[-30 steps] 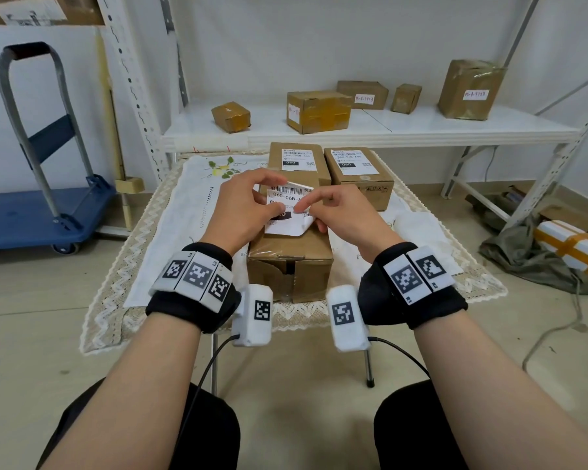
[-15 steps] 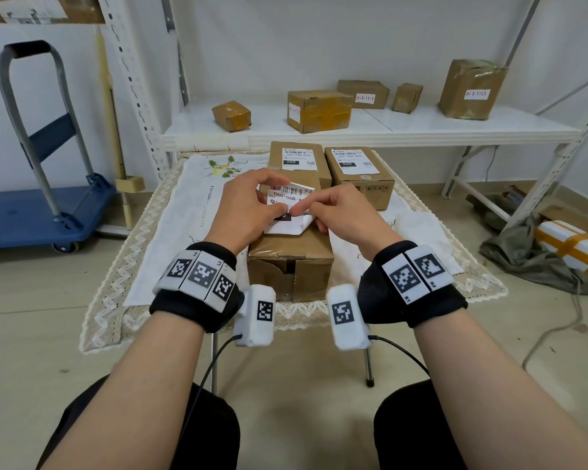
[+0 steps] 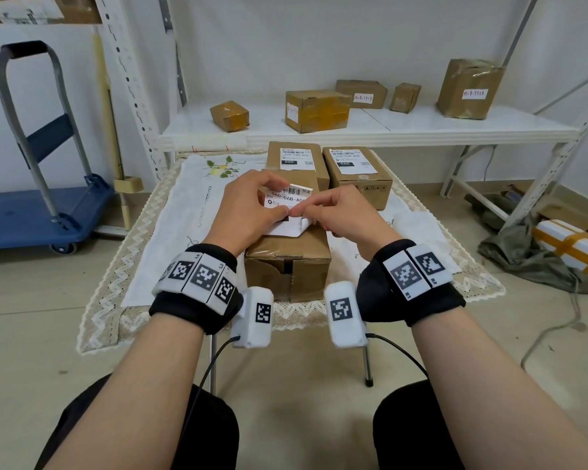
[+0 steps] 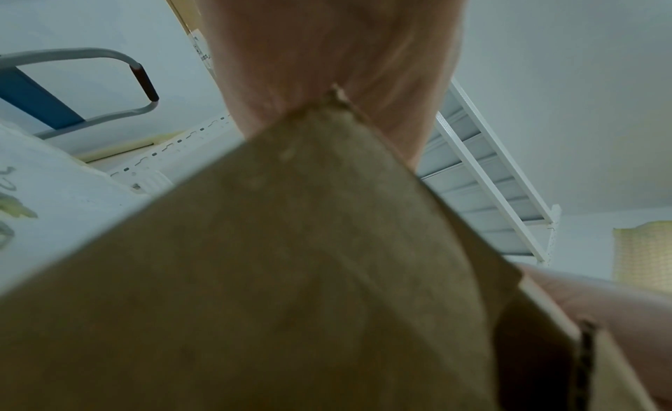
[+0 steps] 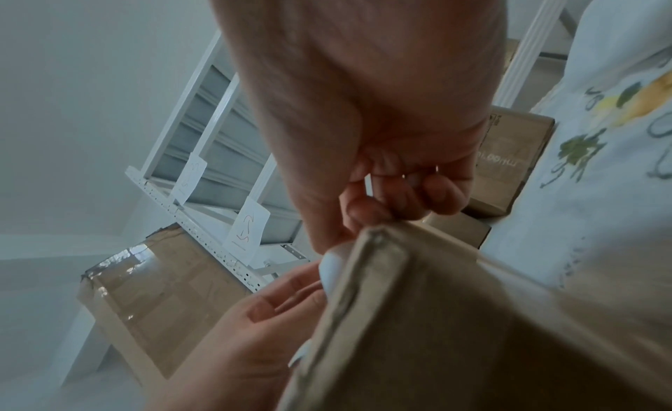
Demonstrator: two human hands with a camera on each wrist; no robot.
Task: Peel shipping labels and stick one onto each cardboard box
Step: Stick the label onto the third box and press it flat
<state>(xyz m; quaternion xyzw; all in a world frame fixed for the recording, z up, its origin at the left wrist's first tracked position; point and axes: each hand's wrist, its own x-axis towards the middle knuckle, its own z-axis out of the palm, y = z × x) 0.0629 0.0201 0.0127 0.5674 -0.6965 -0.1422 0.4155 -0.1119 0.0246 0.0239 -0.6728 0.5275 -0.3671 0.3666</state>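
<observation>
A white shipping label (image 3: 287,212) with a barcode is held over a plain cardboard box (image 3: 291,262) at the table's front. My left hand (image 3: 252,205) pinches the label's left side between thumb and fingers. My right hand (image 3: 333,215) pinches its lower right part, where a corner of the sheet curls away. Behind stand two boxes (image 3: 294,157) (image 3: 355,171) that each carry a label on top. In the wrist views the near box (image 4: 291,273) (image 5: 454,316) fills the foreground, with my right hand (image 5: 382,193) curled above its corner.
The boxes stand on a small table with a lace-edged embroidered cloth (image 3: 177,225). A white shelf (image 3: 370,130) behind holds several taped parcels. A blue hand trolley (image 3: 38,205) stands at the left. Cloth and wrapped packages (image 3: 564,242) lie on the floor at the right.
Both hands have stayed on the label above the near box. The right fingers have shifted left toward the left thumb, and the lower right corner of the sheet now curls apart.
</observation>
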